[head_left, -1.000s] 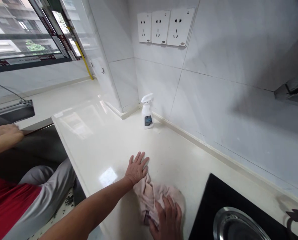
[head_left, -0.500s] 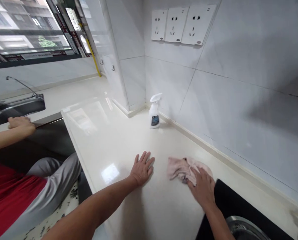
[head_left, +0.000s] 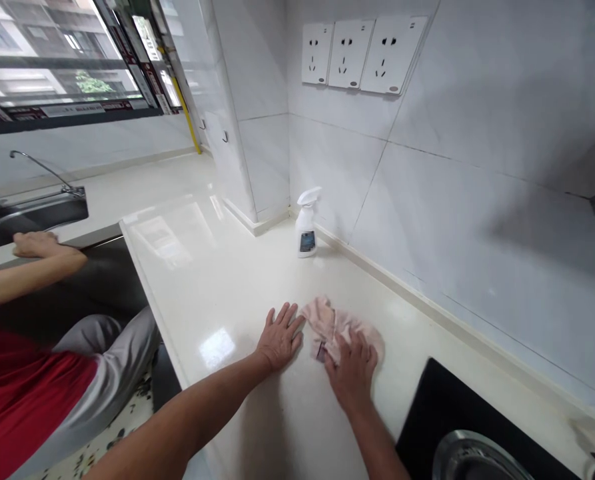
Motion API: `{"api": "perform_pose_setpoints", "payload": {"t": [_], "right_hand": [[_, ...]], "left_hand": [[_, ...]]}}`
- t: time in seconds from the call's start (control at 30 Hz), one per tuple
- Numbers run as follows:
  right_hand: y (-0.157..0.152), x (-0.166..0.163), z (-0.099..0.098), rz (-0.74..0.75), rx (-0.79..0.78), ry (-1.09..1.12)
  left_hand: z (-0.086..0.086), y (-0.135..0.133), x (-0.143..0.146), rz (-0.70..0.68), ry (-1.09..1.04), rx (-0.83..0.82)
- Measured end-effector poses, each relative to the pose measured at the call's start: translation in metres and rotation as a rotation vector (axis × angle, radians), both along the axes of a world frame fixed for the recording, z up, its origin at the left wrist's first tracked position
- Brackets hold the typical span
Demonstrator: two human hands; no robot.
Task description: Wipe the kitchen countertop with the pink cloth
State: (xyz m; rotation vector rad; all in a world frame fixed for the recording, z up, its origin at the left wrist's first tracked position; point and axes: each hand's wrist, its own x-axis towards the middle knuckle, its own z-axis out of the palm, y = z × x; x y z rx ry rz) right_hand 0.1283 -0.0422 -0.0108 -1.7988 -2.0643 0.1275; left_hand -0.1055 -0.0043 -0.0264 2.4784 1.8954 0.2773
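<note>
Head view, looking down on a pale glossy countertop that runs from the near edge to a tiled wall along its far edge and into an inner corner at the back. Co-worker at left in red top and grey trousers, one hand resting by the steel sink with its thin faucet, well apart from the person's own hands. Black cooktop at the near right corner of the surface, rim of a metal pot on it, cut off by the frame. Three white wall sockets high on the tiles. Pink cloth, crumpled, lies mid-surface between the cooktop and the left hand, touching or just beside that hand's fingertips. Right hand pressed flat on the cloth's near side, fingers spread over it, palm down, not closed around it. Left hand flat on bare countertop just left of the cloth, fingers apart, holding nothing. White spray bottle upright near the back corner, close to the wall edge, well apart from both hands.
</note>
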Motion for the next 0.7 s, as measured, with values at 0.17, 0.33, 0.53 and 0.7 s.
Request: {"api": "perform_pose_setpoints", "payload": {"t": [0.17, 0.33, 0.53, 0.7], "right_hand": [[-0.09, -0.013, -0.024, 0.173, 0.238, -0.009], [-0.123, 0.016, -0.033, 0.379, 0.385, -0.09], [-0.075, 0.071, -0.034, 0.332, 0.292, -0.186], [-0.009, 0.118, -0.02, -0.073, -0.034, -0.158]], "left_hand": [[-0.005, 0.003, -0.003, -0.009, 0.016, 0.005], [-0.001, 0.001, -0.001, -0.001, 0.017, 0.018], [0.004, -0.001, -0.001, -0.007, 0.016, 0.031], [0.002, 0.0, -0.001, -0.004, 0.019, 0.012]]}}
